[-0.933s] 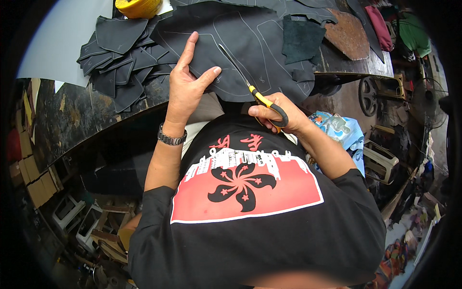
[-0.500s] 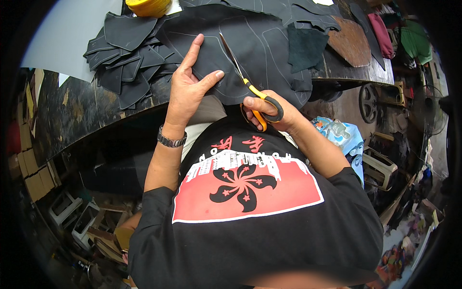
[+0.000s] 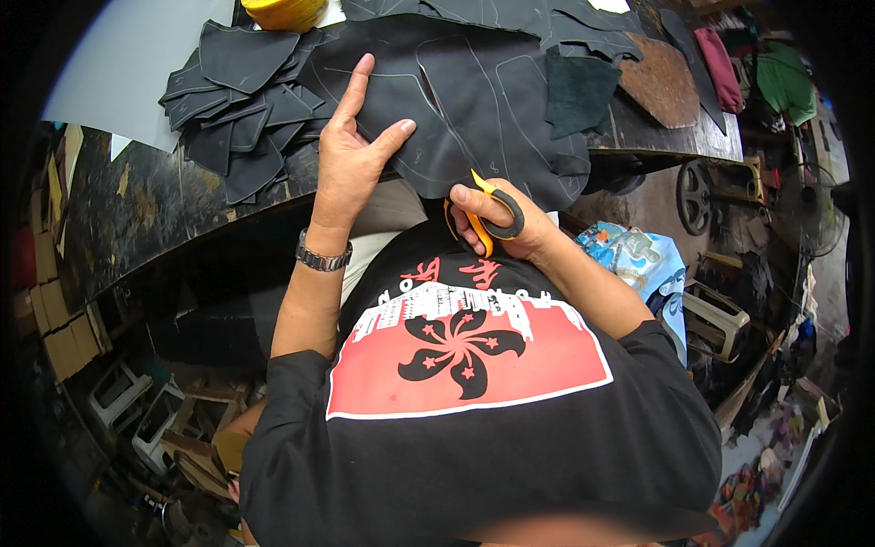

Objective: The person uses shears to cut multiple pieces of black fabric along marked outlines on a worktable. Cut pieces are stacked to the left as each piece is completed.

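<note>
A large black sheet (image 3: pixel 474 109), soft like leather and marked with pale outlines, lies over the table edge near my lap. My left hand (image 3: pixel 349 169) rests on its left part, index finger stretched out and thumb spread, holding nothing. Scissors (image 3: pixel 479 182) with yellow and black handles are in my right hand (image 3: pixel 518 219), fingers through the loops. Their blades point away from me into the sheet, along a cut line between the drawn shapes. Part of the blades is hidden by the sheet.
Cut black pieces (image 3: pixel 246 64) are piled left of the sheet. Behind them sits a yellow roll (image 3: pixel 284 11). A dark scrap (image 3: pixel 581 91) and a brown board (image 3: pixel 661 82) lie to the right on the worn table (image 3: pixel 137 205). A blue patterned bag (image 3: pixel 638 260) is beside my right arm.
My right hand and the scissor handles have shifted slightly left and toward me; less of the blades shows. My left hand has moved a little left and away, still spread.
</note>
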